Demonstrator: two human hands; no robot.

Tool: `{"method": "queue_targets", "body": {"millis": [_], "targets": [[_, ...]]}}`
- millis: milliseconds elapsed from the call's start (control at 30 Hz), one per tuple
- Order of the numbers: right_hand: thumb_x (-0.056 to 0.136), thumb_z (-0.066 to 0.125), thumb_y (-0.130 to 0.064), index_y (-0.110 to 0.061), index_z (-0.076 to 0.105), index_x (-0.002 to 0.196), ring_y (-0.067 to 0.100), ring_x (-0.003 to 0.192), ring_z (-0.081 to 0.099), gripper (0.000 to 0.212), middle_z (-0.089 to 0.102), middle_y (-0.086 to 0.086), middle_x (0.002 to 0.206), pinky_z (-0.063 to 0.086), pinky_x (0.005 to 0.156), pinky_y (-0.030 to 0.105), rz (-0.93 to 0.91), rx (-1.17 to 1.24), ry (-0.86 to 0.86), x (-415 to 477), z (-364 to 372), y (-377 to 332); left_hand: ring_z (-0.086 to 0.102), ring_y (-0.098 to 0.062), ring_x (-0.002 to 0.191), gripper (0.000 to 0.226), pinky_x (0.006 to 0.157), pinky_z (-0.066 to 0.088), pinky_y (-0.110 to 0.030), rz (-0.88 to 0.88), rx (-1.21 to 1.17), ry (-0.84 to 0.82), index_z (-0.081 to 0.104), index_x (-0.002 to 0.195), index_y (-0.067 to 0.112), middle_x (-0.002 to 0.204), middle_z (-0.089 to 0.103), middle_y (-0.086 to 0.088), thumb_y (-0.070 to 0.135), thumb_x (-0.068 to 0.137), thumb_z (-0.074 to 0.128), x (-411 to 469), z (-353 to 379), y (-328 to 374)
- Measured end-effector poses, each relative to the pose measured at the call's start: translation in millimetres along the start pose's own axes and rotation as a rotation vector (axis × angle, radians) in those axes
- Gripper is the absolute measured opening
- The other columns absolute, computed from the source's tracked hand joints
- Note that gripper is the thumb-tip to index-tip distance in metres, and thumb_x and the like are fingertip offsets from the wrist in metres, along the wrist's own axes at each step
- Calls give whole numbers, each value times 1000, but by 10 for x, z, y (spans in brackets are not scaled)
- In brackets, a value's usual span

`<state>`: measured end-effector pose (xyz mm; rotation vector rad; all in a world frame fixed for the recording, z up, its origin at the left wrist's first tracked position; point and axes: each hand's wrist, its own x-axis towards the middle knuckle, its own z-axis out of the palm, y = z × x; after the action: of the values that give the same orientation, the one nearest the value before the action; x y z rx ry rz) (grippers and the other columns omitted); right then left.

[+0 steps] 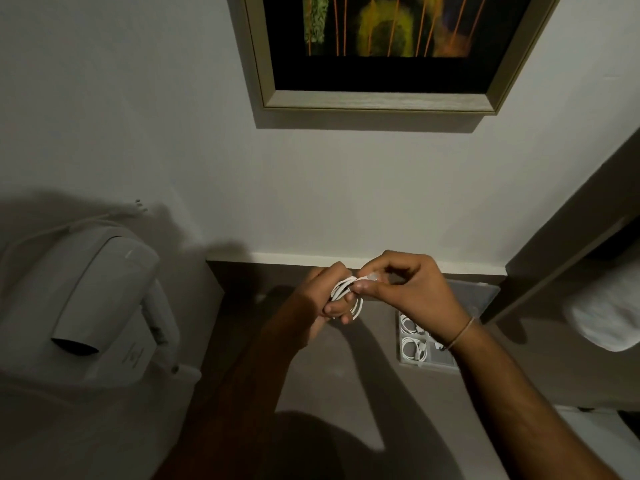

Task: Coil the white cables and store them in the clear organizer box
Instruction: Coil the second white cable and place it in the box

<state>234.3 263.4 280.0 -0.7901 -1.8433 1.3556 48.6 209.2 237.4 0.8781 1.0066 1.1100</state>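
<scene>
A white cable (346, 289) is wound into loops around the fingers of my left hand (323, 294), which is closed on the coil. My right hand (408, 285) pinches the cable's end between thumb and fingers, right beside the coil. Both hands hover above a grey-brown counter (346, 393). The clear organizer box (424, 348) lies open on the counter under my right wrist, partly hidden by it. Two coiled white cables (414, 349) rest in its left compartments. Its open lid (467, 296) leans back toward the wall.
A white wall-mounted hair dryer (104, 306) sticks out at the left. A framed picture (381, 53) hangs on the wall above. A dark shelf unit (571, 244) with a rolled white towel (609, 313) closes the right side.
</scene>
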Motion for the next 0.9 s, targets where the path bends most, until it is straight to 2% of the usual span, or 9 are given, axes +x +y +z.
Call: {"method": "queue_targets", "body": {"millis": [67,133,300,400,533,633,700,767,900], "targets": [[86,84,-6,-5,80,97,39,96,75,12,77,15,104,63,88,55,17,139,29,-52,100,116,29,-11,37,40,49,44,-27,-5,-77,19,58,61,16,40,35,5,28,96,42,9,15,-25],[93,78,-9,-4,79,104,35,107,76,12,78,13,118,64,90,53,90,271,32,-111,193,203,26,-8,36,43,47,36,-27,-3,-180,5,65,70,15,40,37,9,25,100,36,14,49,-57],[91,79,-11,-8,81,101,28,94,80,10,82,15,100,65,79,38,246,271,116,-165,239,288,25,-8,38,44,53,27,-30,-40,-237,115,56,59,14,39,35,6,20,99,39,-20,118,-166],[88,80,-2,-4,82,95,27,80,79,8,82,19,88,65,78,39,327,234,207,-168,183,338,33,-16,53,43,63,45,-34,-67,-120,117,64,69,9,50,38,-4,24,105,46,-1,73,-221],[86,78,8,4,80,94,25,73,79,9,80,26,86,65,68,28,433,196,274,-249,84,412,63,-16,76,36,93,56,-41,-131,127,55,77,99,13,81,72,-5,33,111,50,63,-12,-344],[83,81,8,3,81,91,23,70,78,10,80,26,84,67,68,32,491,103,342,-349,17,503,68,-15,83,34,86,54,-34,-80,322,41,81,91,25,86,80,-5,34,109,54,146,4,-509],[82,82,9,2,82,90,29,72,77,10,80,26,84,67,75,41,513,38,405,-421,-60,610,73,-8,83,19,77,56,-23,-32,358,-8,82,104,32,90,82,-2,30,105,63,229,50,-636],[82,82,9,3,82,92,37,77,79,12,80,26,85,67,79,47,545,12,447,-509,-174,763,76,-2,91,24,74,60,-17,40,387,-70,79,115,38,97,83,12,24,97,74,328,123,-795],[84,81,7,-2,81,107,43,92,79,24,82,21,95,66,83,53,623,-29,429,-671,-513,1214,78,-3,91,31,80,62,-31,97,586,-4,81,112,34,98,84,13,18,85,83,683,391,-1215]]}}
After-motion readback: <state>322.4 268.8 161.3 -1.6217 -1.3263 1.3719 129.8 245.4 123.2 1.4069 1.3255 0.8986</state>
